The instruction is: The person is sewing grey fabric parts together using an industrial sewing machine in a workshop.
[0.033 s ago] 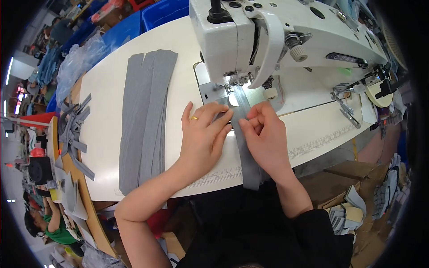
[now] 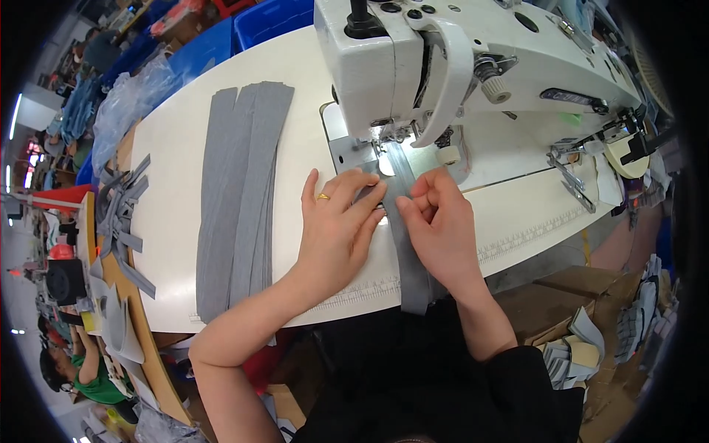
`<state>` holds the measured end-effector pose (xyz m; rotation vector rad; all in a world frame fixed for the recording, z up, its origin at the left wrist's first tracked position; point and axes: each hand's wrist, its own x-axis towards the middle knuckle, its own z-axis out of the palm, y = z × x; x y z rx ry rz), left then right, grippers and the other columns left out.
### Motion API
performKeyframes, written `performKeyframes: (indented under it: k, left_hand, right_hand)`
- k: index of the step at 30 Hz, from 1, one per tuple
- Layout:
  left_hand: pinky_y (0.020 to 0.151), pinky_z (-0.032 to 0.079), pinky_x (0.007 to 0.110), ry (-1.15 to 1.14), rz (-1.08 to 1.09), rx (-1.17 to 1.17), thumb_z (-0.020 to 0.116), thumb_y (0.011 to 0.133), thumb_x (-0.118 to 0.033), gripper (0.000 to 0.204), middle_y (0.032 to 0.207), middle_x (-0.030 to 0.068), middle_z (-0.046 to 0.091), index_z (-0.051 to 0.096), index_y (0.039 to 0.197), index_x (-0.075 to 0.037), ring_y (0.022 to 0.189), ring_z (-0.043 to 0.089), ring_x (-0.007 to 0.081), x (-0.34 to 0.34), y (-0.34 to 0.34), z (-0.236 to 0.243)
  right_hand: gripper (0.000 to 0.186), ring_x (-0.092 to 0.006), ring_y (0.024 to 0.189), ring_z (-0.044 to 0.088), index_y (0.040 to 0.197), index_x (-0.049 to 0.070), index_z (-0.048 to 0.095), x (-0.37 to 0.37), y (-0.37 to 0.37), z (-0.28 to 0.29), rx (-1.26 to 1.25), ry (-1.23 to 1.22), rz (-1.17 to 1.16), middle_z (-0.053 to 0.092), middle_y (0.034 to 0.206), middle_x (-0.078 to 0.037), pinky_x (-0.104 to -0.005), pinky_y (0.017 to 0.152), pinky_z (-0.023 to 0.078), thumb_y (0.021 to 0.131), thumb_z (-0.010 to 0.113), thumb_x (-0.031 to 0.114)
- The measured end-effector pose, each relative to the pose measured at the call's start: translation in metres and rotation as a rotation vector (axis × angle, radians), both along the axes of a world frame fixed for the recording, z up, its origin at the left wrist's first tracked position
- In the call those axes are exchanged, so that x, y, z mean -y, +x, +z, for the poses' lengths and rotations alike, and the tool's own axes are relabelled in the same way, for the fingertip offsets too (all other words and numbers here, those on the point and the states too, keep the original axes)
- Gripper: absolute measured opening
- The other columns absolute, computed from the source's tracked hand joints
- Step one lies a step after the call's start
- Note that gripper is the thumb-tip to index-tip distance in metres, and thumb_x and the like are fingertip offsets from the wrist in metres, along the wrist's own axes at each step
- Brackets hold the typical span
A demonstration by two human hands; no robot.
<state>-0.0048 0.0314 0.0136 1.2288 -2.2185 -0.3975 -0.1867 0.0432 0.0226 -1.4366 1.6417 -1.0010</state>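
A grey fabric strip (image 2: 412, 258) runs from under the presser foot of a white sewing machine (image 2: 362, 81) toward me, its near end hanging over the table's front edge. My left hand (image 2: 336, 225), wearing a gold-coloured ring, lies with fingers spread on the fabric just left of and in front of the needle area. At the strip's right edge, my right hand (image 2: 445, 229) is closed, thumb and curled fingers pinching the fabric. The fingertips partly cover the cloth there. Left of my left hand lies a stack of wide grey fabric strips (image 2: 242, 177).
The white table (image 2: 173, 214) has a printed ruler along its front edge. Narrow grey strips (image 2: 125, 221) hang in a tangle at its left. Blue bins (image 2: 269, 22) stand behind. Cardboard boxes (image 2: 550, 303) are at the lower right. A person in green (image 2: 100, 380) sits far left.
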Motion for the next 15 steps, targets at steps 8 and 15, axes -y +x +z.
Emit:
performKeyframes:
  k: [8,15]
  left_hand:
    - [0.124,0.012,0.062,0.033,0.001,0.087,0.069,0.097,-0.016,0.045,0.147,0.0061,0.057,0.062,0.140,-0.005,0.138,0.052,0.0278,0.000,-0.001,0.000]
    - [0.123,0.019,0.061,0.023,0.051,0.152,0.068,0.096,-0.014,0.050,0.151,0.0072,0.054,0.059,0.145,-0.006,0.140,0.050,0.0293,0.004,-0.005,0.001]
  right_hand:
    - [0.020,-0.0049,0.063,0.044,0.094,0.005,0.051,0.011,0.002,-0.003,0.032,-0.049,0.027,0.050,0.071,0.002,-0.0243,0.057,0.038,0.094,0.071,0.002]
    - [0.020,-0.0087,0.063,0.048,0.094,0.004,0.051,0.020,0.002,-0.003,-0.049,-0.063,0.051,0.053,0.072,-0.002,-0.0284,0.058,0.042,0.095,0.071,0.007]
